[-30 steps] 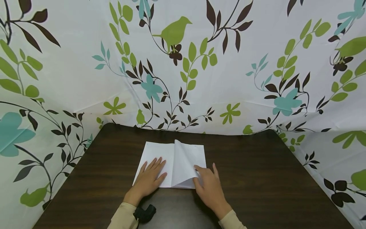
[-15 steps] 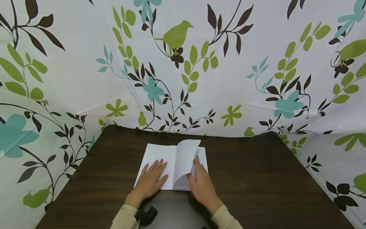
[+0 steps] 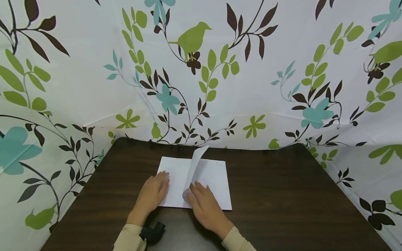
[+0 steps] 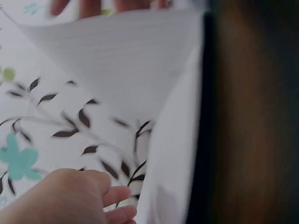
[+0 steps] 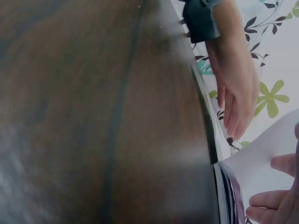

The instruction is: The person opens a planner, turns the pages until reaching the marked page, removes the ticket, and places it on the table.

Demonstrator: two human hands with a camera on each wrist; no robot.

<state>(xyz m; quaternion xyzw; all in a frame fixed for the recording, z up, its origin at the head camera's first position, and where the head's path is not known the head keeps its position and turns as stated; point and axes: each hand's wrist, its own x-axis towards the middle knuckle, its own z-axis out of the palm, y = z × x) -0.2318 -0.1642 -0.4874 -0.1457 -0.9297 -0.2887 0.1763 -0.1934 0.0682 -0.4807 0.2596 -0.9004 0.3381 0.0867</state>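
Note:
An open notebook with white ruled pages (image 3: 216, 181) lies on the dark table. One loose leaf (image 3: 194, 165) stands up near its middle, curved and leaning over the spine. My right hand (image 3: 207, 209) is against the right side of this leaf near its lower end, fingers extended; in the right wrist view its fingers (image 5: 268, 199) lie along the paper. My left hand (image 3: 149, 195) is at the left edge of the notebook, fingers loosely bent and holding nothing. The left wrist view shows the raised leaf (image 4: 121, 56) above my left hand (image 4: 70, 200).
The brown wooden table (image 3: 282, 188) extends to both sides. A white cloth with a leaf and bird print (image 3: 251, 80) hangs behind and beside it. A black device (image 3: 153, 233) is strapped to my left wrist.
The leaf has swung from the right side up and leftward, with my right hand following it left. My left hand has drawn back from the left page to its outer edge.

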